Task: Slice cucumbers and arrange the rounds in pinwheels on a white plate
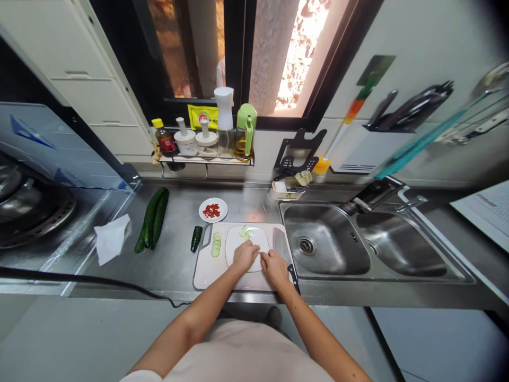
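A pale shirt (pixel 258 353) comes nearest, with two bare forearms reaching past it over the front edge of the steel table (pixel 175 265). The left hand (pixel 245 256) and right hand (pixel 275 269) meet over the front right part of one white plate (pixel 234 245), fingers curled and tips drawn together; whether either grasps something is too small to tell. The plate holds a few cucumber slices (pixel 247 237) towards its back edge, overlapping too closely to count. It rests on one cutting board (pixel 204 269) at the table's front edge. Near the board's left edge runs one row of about five overlapping slices (pixel 215 247); along its right edge lies one knife (pixel 282 245), handle across the front right corner. Just off the board's left edge is one short cucumber piece (pixel 196 239); further left lie two whole cucumbers (pixel 151 220) and one white paper (pixel 112 239). One small round plate (pixel 224 211) behind the board's back left corner contains chopped red pieces (pixel 212 210). Right of the board is one sink (pixel 377 277) with two basins. A caddy (pixel 287 195) at the table's back edge holds a white sponge (pixel 280 187). On the shelf (pixel 207 160) stand two white jars (pixel 185 143), two bottles (pixel 225 122) and one green-topped jug (pixel 245 132) containing yellowish liquid.
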Action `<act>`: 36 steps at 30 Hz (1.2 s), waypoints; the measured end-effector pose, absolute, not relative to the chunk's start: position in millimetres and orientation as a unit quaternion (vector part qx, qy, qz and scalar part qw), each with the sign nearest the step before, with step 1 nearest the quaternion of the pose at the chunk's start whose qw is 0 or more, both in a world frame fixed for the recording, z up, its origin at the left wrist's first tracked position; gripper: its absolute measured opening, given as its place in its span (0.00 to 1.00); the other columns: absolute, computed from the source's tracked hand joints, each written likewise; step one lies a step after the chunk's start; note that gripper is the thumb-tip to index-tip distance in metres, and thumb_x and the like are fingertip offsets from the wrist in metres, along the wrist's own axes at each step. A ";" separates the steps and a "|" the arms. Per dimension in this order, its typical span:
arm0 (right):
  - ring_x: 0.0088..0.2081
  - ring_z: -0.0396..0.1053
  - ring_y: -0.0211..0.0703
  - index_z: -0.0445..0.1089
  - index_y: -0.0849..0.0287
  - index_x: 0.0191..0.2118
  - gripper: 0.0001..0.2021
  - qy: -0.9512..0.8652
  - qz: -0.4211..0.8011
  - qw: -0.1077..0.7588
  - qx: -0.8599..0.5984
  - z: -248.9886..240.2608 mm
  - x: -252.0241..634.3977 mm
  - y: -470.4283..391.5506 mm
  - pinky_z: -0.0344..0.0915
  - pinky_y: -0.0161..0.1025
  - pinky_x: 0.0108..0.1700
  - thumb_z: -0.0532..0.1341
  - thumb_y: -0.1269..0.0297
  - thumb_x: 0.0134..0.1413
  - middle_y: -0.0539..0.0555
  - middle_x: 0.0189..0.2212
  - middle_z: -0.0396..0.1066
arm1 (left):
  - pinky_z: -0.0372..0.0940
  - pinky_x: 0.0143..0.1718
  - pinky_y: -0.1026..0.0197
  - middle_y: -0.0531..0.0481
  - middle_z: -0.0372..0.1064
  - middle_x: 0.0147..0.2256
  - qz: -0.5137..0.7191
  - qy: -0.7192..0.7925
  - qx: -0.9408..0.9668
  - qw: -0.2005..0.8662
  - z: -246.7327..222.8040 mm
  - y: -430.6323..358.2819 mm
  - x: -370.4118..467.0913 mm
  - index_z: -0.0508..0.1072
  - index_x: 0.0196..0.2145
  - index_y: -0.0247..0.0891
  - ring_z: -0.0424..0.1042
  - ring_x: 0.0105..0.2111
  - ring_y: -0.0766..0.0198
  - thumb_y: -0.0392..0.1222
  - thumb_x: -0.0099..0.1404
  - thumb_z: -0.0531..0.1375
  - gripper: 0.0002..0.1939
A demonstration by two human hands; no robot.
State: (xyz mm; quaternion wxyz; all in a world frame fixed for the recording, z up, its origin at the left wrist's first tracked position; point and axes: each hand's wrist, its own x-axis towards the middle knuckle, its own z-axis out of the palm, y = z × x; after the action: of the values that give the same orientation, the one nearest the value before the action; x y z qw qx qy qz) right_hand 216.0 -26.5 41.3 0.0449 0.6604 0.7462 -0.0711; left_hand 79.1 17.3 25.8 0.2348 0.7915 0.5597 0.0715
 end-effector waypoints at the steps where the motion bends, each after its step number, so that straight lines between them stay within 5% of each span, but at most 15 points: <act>1: 0.41 0.63 0.41 0.71 0.54 0.44 0.14 0.745 -0.071 0.048 0.661 42.2 215.3 -25.7 0.51 0.35 0.38 0.49 0.63 0.63 0.55 0.37 0.68 | 0.63 0.39 0.64 0.49 0.67 0.40 0.074 0.561 0.790 0.235 25.0 18.0 79.6 0.74 0.46 0.48 0.68 0.40 0.63 0.46 0.68 0.50 0.15; 36: 0.36 0.73 0.43 0.63 0.51 0.55 0.19 0.715 -0.090 0.081 0.688 43.3 210.4 -20.2 0.55 0.35 0.36 0.45 0.57 0.65 0.57 0.35 0.76 | 0.62 0.41 0.64 0.50 0.68 0.42 0.080 0.589 0.764 0.252 27.1 31.6 85.1 0.73 0.47 0.49 0.69 0.41 0.64 0.47 0.68 0.49 0.16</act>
State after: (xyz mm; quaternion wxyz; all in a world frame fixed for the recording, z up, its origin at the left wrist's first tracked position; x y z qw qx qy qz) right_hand 210.4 -20.2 43.3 0.0808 0.6884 0.7151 -0.0904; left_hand 85.1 31.6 27.1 0.2522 0.7640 0.5885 0.0799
